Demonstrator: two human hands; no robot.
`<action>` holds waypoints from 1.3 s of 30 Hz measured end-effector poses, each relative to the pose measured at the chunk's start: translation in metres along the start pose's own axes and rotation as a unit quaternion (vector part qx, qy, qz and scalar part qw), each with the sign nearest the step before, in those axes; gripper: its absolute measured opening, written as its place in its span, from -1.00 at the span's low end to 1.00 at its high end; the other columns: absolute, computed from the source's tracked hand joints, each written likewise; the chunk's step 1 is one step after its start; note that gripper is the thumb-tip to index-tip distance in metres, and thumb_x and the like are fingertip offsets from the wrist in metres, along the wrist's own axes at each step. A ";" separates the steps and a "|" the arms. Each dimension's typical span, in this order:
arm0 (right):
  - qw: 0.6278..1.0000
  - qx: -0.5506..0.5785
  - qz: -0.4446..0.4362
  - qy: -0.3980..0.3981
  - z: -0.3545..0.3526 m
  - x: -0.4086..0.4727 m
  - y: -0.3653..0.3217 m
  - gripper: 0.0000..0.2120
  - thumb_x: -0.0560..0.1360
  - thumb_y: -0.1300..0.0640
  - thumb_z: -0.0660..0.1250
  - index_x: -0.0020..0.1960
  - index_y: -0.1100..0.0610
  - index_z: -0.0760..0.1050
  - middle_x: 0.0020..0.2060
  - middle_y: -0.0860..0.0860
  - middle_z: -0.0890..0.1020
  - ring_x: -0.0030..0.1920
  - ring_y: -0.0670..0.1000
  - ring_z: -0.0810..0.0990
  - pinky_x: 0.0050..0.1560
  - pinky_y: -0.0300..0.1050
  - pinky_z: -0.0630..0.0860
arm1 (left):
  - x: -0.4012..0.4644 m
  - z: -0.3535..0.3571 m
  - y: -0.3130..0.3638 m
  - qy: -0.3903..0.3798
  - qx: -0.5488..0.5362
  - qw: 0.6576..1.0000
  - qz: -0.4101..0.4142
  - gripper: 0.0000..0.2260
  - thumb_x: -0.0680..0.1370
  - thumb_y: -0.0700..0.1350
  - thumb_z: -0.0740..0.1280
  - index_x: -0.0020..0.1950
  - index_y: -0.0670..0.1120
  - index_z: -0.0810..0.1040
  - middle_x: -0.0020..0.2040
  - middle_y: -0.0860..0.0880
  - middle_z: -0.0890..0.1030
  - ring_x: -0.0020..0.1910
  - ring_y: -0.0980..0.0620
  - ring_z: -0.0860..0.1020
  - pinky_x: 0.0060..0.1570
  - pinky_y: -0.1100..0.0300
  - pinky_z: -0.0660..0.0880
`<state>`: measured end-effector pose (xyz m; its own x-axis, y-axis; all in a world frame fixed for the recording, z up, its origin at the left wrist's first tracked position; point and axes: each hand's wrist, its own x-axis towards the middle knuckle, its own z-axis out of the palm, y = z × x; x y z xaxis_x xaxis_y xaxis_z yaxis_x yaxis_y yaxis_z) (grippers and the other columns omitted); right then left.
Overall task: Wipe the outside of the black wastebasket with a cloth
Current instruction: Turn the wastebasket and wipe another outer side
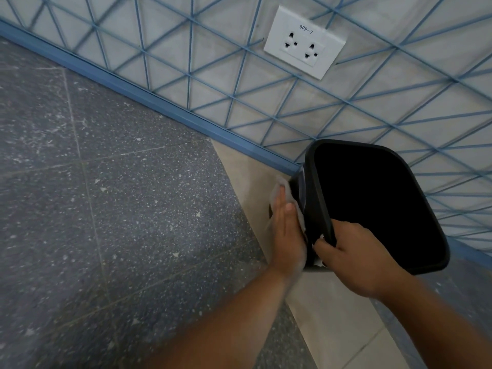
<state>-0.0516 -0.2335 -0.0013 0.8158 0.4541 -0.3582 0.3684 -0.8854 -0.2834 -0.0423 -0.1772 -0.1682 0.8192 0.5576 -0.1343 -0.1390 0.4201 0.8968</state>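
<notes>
The black wastebasket (378, 203) stands on a pale sheet on the floor, close to the wall, its dark open mouth facing me. My right hand (356, 259) grips its near rim, thumb outside and fingers over the edge. My left hand (288, 235) lies flat against the basket's left outer side, pressing a white cloth (282, 187) onto it. The cloth shows above and beside my fingers; the rest is hidden under the palm.
A beige paper sheet (332, 320) lies under the basket. Dark speckled floor tiles (119, 209) stretch to the left. The wall (186, 62) has blue line patterns, a blue skirting (159, 102) and a white double socket (304, 42).
</notes>
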 end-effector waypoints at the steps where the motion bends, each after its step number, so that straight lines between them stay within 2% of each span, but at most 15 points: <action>1: 1.000 0.001 0.002 -0.001 0.000 0.000 0.000 -0.72 0.49 0.10 0.28 -0.37 0.00 0.32 -0.47 0.05 0.50 -0.41 0.09 0.52 -0.33 0.06 0.49 | -0.002 -0.001 -0.003 -0.004 0.001 1.000 0.010 -0.60 0.69 0.36 0.08 0.55 0.57 0.21 0.75 0.16 0.13 0.74 0.15 0.09 0.74 -0.09 0.03; 3: 1.000 -0.001 0.005 -0.002 0.000 0.000 -0.001 -0.75 0.50 0.09 0.27 -0.34 0.01 0.35 -0.45 0.07 0.53 -0.40 0.09 0.54 -0.32 0.06 0.51 | 0.005 -0.002 -0.006 0.004 -0.011 1.000 -0.007 -0.48 0.61 0.48 0.13 0.58 0.51 0.24 0.75 0.12 0.18 0.74 0.10 0.13 0.74 -0.13 0.04; 6: 1.000 -0.003 0.009 0.006 0.000 0.001 0.000 -0.74 0.49 0.09 0.27 -0.35 0.01 0.34 -0.46 0.07 0.51 -0.41 0.10 0.52 -0.32 0.07 0.50 | 0.008 0.001 0.012 0.020 0.019 0.997 -0.073 -0.26 0.57 0.42 0.06 0.71 0.16 0.24 0.71 0.09 0.28 0.70 0.14 0.23 0.73 -0.04 0.12; 9: 1.000 0.001 0.013 0.001 0.000 0.000 0.001 -0.72 0.50 0.09 0.28 -0.36 0.01 0.33 -0.47 0.06 0.51 -0.43 0.08 0.52 -0.35 0.04 0.49 | -0.007 -0.002 0.015 -0.044 0.048 0.995 -0.073 -0.33 0.70 0.33 -0.02 0.75 0.05 0.10 0.76 0.06 0.13 0.75 0.09 0.09 0.74 0.05 0.05; 12: 1.000 0.001 0.013 0.003 -0.001 0.001 0.000 -0.76 0.50 0.09 0.28 -0.34 0.02 0.37 -0.44 0.08 0.55 -0.40 0.10 0.55 -0.29 0.10 0.54 | 0.010 -0.002 0.015 -0.014 0.012 0.996 -0.090 -0.30 0.64 0.42 0.07 0.74 0.16 0.16 0.74 0.09 0.19 0.73 0.08 0.16 0.74 -0.02 0.08; 15: 1.000 0.001 0.011 0.004 0.000 0.002 0.001 -0.79 0.49 0.08 0.27 -0.32 0.02 0.40 -0.41 0.09 0.58 -0.37 0.10 0.57 -0.25 0.12 0.57 | 0.006 0.005 0.015 0.008 0.028 0.998 -0.059 -0.19 0.55 0.52 0.10 0.70 0.12 0.27 0.70 0.06 0.30 0.70 0.10 0.24 0.73 -0.05 0.12; 18: 1.000 -0.005 0.011 -0.002 -0.001 0.001 0.001 -0.83 0.49 0.07 0.27 -0.27 0.05 0.44 -0.37 0.07 0.61 -0.34 0.07 0.59 -0.24 0.08 0.57 | 0.003 -0.002 -0.001 -0.017 -0.005 0.999 -0.040 -0.43 0.69 0.37 0.08 0.69 0.25 0.19 0.75 0.06 0.18 0.74 0.08 0.13 0.74 -0.03 0.05; 21: 1.000 -0.004 0.014 0.001 -0.001 0.003 0.000 -0.85 0.48 0.07 0.27 -0.24 0.08 0.47 -0.35 0.08 0.62 -0.33 0.08 0.60 -0.21 0.11 0.58 | 0.019 -0.002 0.000 0.005 0.003 0.998 -0.065 -0.38 0.61 0.45 0.06 0.66 0.33 0.22 0.73 0.11 0.24 0.72 0.11 0.19 0.74 -0.05 0.08; 23: 1.000 -0.002 0.011 0.000 0.000 0.002 0.002 -0.85 0.47 0.07 0.27 -0.26 0.08 0.46 -0.36 0.07 0.62 -0.33 0.08 0.60 -0.21 0.11 0.58 | 0.010 0.002 0.005 0.003 0.025 0.999 -0.026 -0.40 0.61 0.40 0.05 0.65 0.30 0.23 0.72 0.12 0.24 0.71 0.16 0.18 0.74 -0.03 0.09; 26: 1.000 -0.002 0.007 -0.008 0.000 0.000 0.001 -0.83 0.47 0.06 0.26 -0.28 0.06 0.43 -0.38 0.07 0.60 -0.34 0.08 0.58 -0.23 0.09 0.57 | 0.004 -0.001 -0.008 -0.010 -0.019 1.000 -0.008 -0.55 0.63 0.44 0.13 0.54 0.56 0.24 0.74 0.18 0.16 0.73 0.17 0.12 0.75 -0.09 0.03; 27: 1.000 -0.002 0.005 -0.008 0.000 0.000 0.000 -0.83 0.47 0.07 0.27 -0.28 0.06 0.42 -0.38 0.07 0.60 -0.34 0.08 0.58 -0.24 0.10 0.56 | 0.010 -0.003 -0.010 -0.010 -0.021 1.000 -0.021 -0.53 0.63 0.45 0.14 0.55 0.56 0.23 0.74 0.17 0.17 0.73 0.14 0.12 0.74 -0.11 0.03; 29: 1.000 0.000 0.004 -0.003 0.000 0.001 0.000 -0.82 0.47 0.07 0.27 -0.29 0.07 0.41 -0.39 0.09 0.59 -0.36 0.10 0.57 -0.25 0.11 0.55 | 0.021 -0.002 -0.001 -0.009 -0.012 0.998 -0.062 -0.44 0.67 0.40 0.08 0.68 0.36 0.18 0.74 0.14 0.19 0.74 0.09 0.13 0.74 -0.05 0.04; 31: 1.000 0.002 0.002 -0.004 0.001 0.001 0.001 -0.81 0.47 0.08 0.27 -0.30 0.07 0.40 -0.40 0.08 0.57 -0.37 0.10 0.55 -0.26 0.11 0.53 | 0.014 0.001 0.004 -0.013 0.008 0.999 -0.052 -0.42 0.69 0.34 0.04 0.71 0.22 0.18 0.73 0.13 0.21 0.73 0.12 0.15 0.72 0.04 0.08; 35: 1.000 0.000 0.001 -0.013 0.001 -0.002 0.001 -0.82 0.48 0.07 0.26 -0.29 0.06 0.42 -0.39 0.08 0.59 -0.36 0.08 0.57 -0.25 0.11 0.54 | 0.009 -0.004 -0.016 -0.002 -0.047 0.999 -0.011 -0.51 0.63 0.44 0.15 0.58 0.51 0.24 0.74 0.16 0.20 0.73 0.13 0.16 0.73 -0.10 0.06; 39: 1.000 -0.001 0.001 -0.002 0.000 0.002 0.002 -0.82 0.47 0.07 0.27 -0.30 0.05 0.41 -0.39 0.07 0.59 -0.36 0.07 0.56 -0.26 0.07 0.52 | 0.020 0.002 -0.012 0.011 -0.024 0.999 -0.038 -0.37 0.61 0.48 0.12 0.66 0.32 0.26 0.70 0.14 0.30 0.68 0.11 0.27 0.71 -0.09 0.14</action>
<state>-0.0494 -0.2344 -0.0023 0.8142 0.4536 -0.3623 0.3683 -0.8860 -0.2817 -0.0233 -0.1726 -0.1813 0.8159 0.5387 -0.2101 -0.1048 0.4951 0.8625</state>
